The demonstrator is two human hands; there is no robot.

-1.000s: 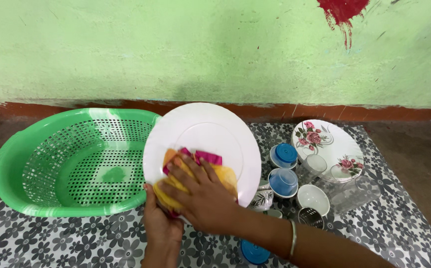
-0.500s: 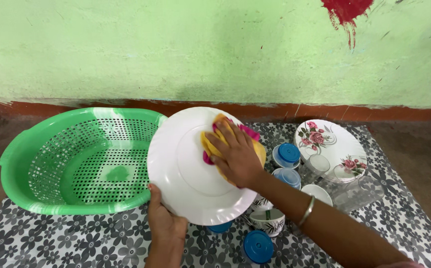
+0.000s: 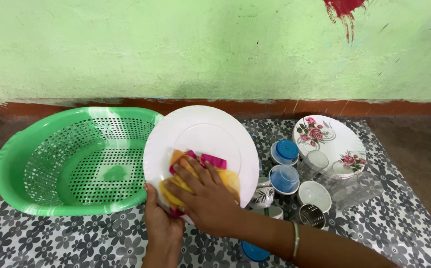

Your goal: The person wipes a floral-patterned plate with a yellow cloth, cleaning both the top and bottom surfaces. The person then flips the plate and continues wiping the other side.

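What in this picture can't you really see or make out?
- Far face of the white plate: turned away from the head camera.
- Left hand: fingers hidden behind the plate.
- Blue lid: partly behind the right hand's forearm.
- Clear jug: see-through, outline blurred.

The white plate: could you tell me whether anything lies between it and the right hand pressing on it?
Yes. A yellow and pink cloth lies between the right hand and the white plate; the left hand grips the plate's lower rim directly.
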